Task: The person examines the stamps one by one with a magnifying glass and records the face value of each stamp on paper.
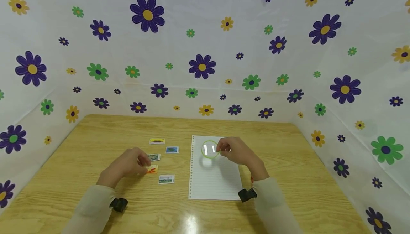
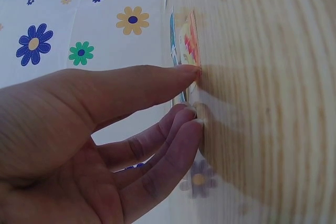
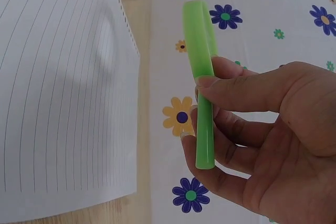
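Observation:
My right hand [image 1: 236, 151] pinches the green handle [image 3: 206, 129] of a magnifying glass [image 1: 209, 141], thumb on one side and fingers on the other. Its round lens is raised over a lined sheet of paper [image 1: 214, 177], casting a bright spot there. On the left, my left hand [image 1: 128, 163] is lowered to the table, its thumb tip at the edge of a small orange-and-red picture stamp [image 1: 153, 170]. In the left wrist view its fingertips [image 2: 195, 124] rest at the tabletop, apart from the thumb.
Around that stamp lie a yellow one [image 1: 157, 141], a blue one [image 1: 172, 150], a green one [image 1: 155, 157] and a landscape one [image 1: 166, 179]. A small red thing [image 1: 252, 179] shows beside the right wrist. Flower-patterned cloth [image 1: 179, 48] walls the wooden table [image 1: 112, 130].

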`<state>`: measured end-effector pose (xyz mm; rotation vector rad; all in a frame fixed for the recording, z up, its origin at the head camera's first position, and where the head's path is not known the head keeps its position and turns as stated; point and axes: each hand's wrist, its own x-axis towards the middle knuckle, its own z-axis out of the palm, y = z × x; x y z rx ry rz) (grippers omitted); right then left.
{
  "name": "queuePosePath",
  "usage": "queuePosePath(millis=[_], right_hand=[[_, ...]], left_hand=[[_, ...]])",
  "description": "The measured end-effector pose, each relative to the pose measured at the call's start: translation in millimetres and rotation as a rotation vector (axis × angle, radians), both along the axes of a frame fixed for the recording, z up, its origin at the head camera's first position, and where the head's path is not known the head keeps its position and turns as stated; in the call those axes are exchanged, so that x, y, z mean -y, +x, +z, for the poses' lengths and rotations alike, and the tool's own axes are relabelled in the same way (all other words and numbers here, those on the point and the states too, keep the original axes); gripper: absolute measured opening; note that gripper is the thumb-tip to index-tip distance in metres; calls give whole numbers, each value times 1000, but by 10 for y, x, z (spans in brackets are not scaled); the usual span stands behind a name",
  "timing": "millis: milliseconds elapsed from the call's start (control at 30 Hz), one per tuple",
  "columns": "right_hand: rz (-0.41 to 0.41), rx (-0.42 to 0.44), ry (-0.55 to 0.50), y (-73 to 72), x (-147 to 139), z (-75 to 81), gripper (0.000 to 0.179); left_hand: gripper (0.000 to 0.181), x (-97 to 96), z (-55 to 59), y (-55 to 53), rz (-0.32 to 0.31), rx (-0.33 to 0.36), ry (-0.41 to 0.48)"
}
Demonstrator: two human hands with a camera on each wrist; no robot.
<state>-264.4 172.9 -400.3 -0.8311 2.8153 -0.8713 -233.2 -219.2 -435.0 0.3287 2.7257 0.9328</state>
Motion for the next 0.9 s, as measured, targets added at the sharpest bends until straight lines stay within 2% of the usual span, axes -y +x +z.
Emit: queuePosePath(millis=[233,667,900], right_hand=[[-44,5,-7,2,-140,-21,13],[-84,-1,-13,30,-444,-14,12],[-106,7,11,35,-609,-23,10]], left_hand=[[12,-1,25,-2,-1,-5,-6],[12,0,7,3,-15,-18,6],[12,1,-3,-7,3,-2,-1]])
